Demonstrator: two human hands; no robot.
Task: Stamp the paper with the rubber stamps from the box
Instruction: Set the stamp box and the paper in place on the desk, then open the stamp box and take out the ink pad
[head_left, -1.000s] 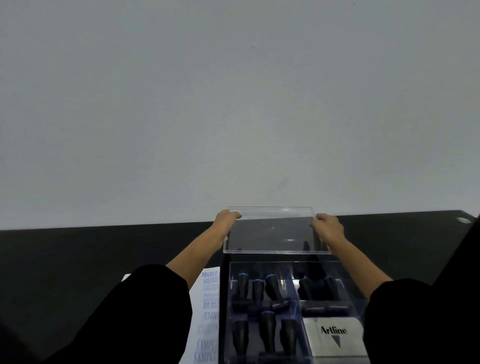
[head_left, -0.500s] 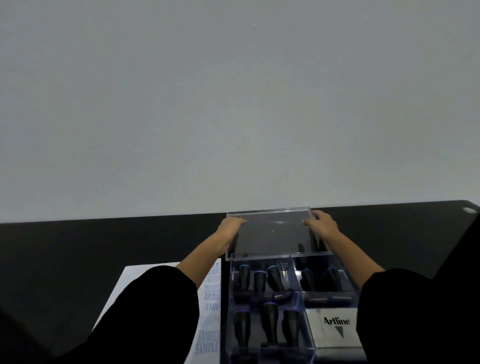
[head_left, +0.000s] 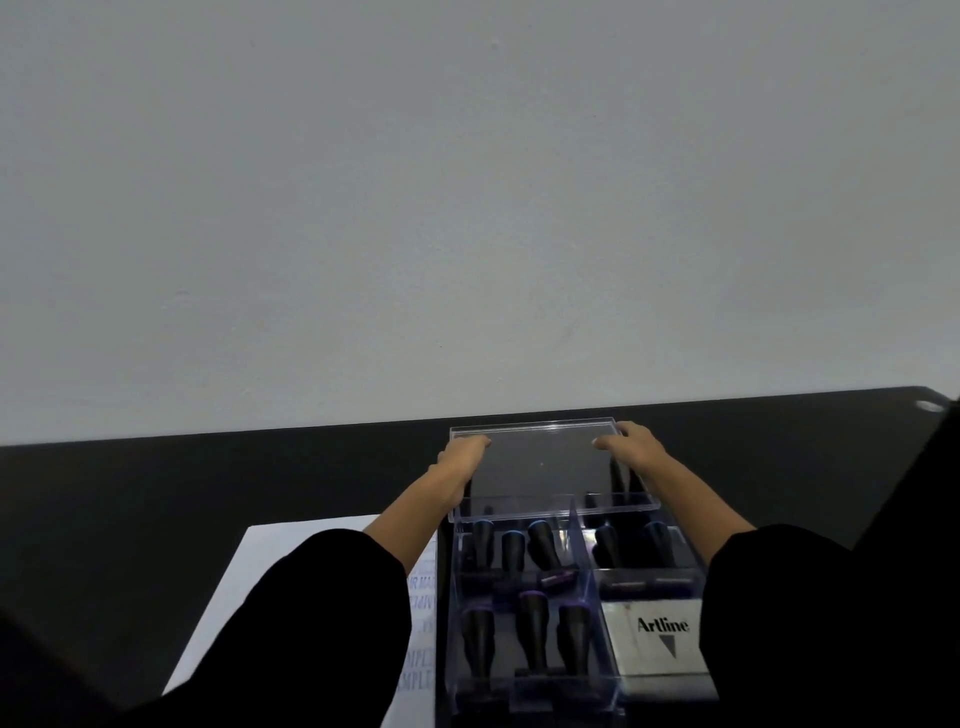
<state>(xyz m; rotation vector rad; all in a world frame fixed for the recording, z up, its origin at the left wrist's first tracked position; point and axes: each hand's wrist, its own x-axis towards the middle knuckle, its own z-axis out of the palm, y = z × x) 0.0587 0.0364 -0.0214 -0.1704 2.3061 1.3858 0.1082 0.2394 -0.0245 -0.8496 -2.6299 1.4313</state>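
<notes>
Beside box (head_left: 453, 623), paper (head_left: 291, 561) under sleeve (head_left: 322, 613).

The lid (head_left: 545, 470) and the box (head_left: 453, 613) are clear, glossy hard plastic that catches light along the edges. The stamp handles (head_left: 532, 631) look like smooth black plastic with a dull sheen. The Artline ink pad case (head_left: 657, 654) looks silvery, perhaps metal. The paper (head_left: 291, 561) is matt white, the table (head_left: 208, 483) matt black, the wall (head_left: 467, 208) pale and faintly rough. The sleeves (head_left: 311, 623) are black cloth.
</notes>
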